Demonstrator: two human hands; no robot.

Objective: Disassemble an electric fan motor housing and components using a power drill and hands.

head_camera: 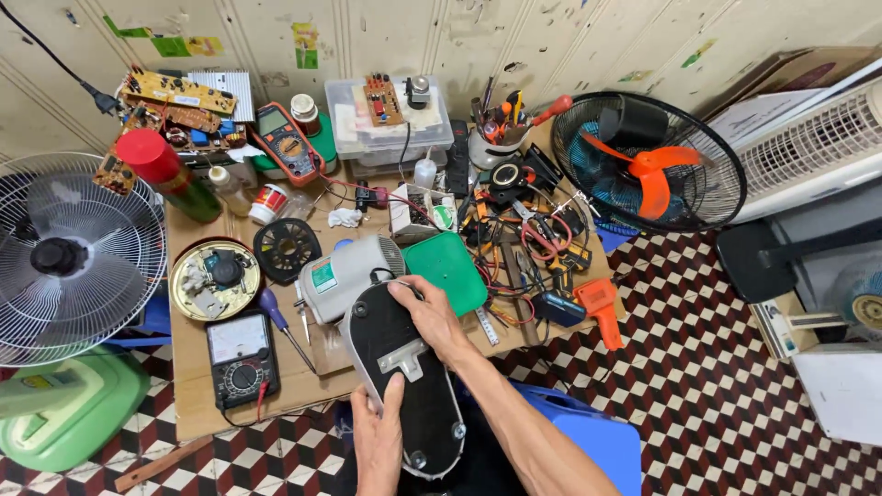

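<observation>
Both hands, left [378, 439] and right [432, 317], grip the black oval base plate [404, 390], its long axis running away from the camera.

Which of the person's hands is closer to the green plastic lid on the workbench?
The right hand. It grips the upper end of the black oval base, just below and beside the green lid. The left hand holds the base's lower part, much farther from the lid.

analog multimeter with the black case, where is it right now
In the head view the analog multimeter lies flat near the front left corner of the cardboard-topped bench, just left of the left hand, below the round brass-coloured plate.
</observation>
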